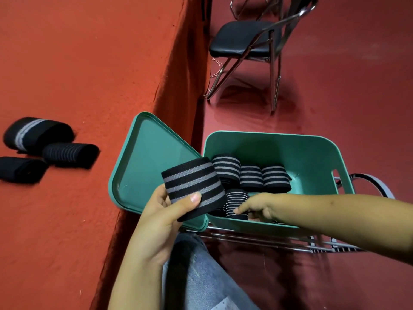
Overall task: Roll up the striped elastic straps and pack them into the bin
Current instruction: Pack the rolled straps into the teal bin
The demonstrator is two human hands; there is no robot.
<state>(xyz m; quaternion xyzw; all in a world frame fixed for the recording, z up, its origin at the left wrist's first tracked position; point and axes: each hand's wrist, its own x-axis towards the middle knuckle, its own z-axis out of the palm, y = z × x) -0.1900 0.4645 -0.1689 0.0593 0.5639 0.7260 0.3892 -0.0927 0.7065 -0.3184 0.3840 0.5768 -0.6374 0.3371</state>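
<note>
This looks like a small garment or textile workroom rather than a home. A broad worktable covered in rough red-orange felt-like cloth (78, 63) fills the left side, its covering hanging down over the edge. The floor is smooth, glossy dark red painted concrete (346, 97), of the kind found in workshops. A folding chair with a black padded seat and chrome tube frame (245, 41) stands on it. Loose rolls of black elastic webbing with grey stripes (38, 133) lie on the table, stock being handled in quantity
</note>
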